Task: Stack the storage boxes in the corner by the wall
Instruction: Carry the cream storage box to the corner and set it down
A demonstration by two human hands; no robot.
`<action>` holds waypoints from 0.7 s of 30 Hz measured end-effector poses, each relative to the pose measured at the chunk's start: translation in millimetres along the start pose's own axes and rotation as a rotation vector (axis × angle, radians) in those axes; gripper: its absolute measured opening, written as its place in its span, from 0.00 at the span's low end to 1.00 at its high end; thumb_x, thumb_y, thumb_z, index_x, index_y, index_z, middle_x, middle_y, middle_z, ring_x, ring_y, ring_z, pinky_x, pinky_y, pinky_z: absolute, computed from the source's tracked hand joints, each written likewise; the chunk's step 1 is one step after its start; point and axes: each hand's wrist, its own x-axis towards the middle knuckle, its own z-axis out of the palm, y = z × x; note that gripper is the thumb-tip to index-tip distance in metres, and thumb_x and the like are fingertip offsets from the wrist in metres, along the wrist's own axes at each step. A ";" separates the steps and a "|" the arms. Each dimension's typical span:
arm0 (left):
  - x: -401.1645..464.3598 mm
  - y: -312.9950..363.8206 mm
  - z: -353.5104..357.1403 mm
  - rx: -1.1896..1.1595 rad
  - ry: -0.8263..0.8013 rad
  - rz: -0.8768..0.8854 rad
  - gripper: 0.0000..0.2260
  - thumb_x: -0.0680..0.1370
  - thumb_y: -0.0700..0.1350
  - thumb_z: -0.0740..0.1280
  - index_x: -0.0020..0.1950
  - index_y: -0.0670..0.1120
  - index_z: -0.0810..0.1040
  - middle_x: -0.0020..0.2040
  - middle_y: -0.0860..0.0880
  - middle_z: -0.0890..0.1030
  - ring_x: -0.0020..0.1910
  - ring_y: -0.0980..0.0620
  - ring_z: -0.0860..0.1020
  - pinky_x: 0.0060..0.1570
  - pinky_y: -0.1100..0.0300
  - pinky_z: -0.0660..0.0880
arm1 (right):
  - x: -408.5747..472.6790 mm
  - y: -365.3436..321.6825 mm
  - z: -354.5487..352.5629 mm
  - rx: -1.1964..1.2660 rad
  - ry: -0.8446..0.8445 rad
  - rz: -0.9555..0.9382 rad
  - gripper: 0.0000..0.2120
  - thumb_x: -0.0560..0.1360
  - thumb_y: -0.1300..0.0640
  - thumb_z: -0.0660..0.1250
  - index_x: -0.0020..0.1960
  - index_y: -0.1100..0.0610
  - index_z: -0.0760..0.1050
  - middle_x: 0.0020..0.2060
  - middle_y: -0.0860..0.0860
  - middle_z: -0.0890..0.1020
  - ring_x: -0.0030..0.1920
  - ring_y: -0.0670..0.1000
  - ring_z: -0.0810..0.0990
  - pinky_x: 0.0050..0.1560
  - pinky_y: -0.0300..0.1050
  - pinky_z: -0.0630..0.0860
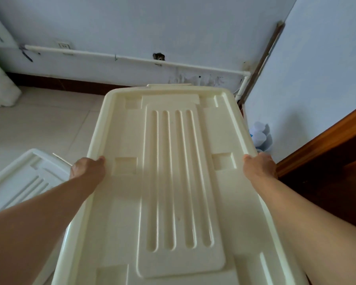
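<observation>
Storage box (173, 171) between both grips

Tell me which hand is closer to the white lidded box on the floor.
Left. The left hand grips the cream box right beside the white box; the right hand holds the opposite edge.

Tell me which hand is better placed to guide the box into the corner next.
Probably the right hand. It grips the cream box on the side facing the corner, by the right wall. The left hand holds the opposite edge, near the second box, and can only push.
</observation>
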 end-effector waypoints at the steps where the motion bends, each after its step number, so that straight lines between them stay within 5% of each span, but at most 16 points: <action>1: 9.2 8.1 -2.9 -0.002 0.000 0.005 0.24 0.79 0.52 0.60 0.59 0.31 0.76 0.56 0.31 0.77 0.56 0.34 0.76 0.53 0.50 0.73 | 3.1 -8.8 1.6 0.003 -0.002 0.007 0.19 0.76 0.54 0.60 0.63 0.61 0.71 0.59 0.62 0.78 0.58 0.64 0.76 0.61 0.58 0.73; 10: 73.7 83.2 -11.2 -0.006 0.040 0.010 0.24 0.78 0.52 0.61 0.58 0.31 0.76 0.56 0.31 0.77 0.55 0.35 0.77 0.52 0.49 0.74 | 59.6 -79.7 19.8 -0.032 -0.032 0.007 0.18 0.77 0.53 0.59 0.61 0.63 0.71 0.56 0.62 0.78 0.54 0.63 0.77 0.57 0.56 0.75; 17: 115.9 139.2 2.5 -0.020 0.078 -0.093 0.23 0.78 0.52 0.62 0.57 0.31 0.77 0.57 0.31 0.77 0.57 0.35 0.76 0.56 0.48 0.74 | 137.8 -151.6 41.4 -0.148 -0.102 -0.087 0.23 0.78 0.50 0.58 0.66 0.65 0.68 0.63 0.63 0.74 0.62 0.65 0.73 0.61 0.60 0.71; 21: 135.1 162.3 12.1 -0.042 0.106 -0.177 0.24 0.78 0.53 0.62 0.58 0.31 0.76 0.57 0.31 0.77 0.58 0.35 0.76 0.57 0.49 0.74 | 177.7 -186.9 52.6 -0.161 -0.123 -0.182 0.21 0.78 0.50 0.58 0.64 0.64 0.70 0.58 0.62 0.77 0.56 0.64 0.77 0.54 0.55 0.75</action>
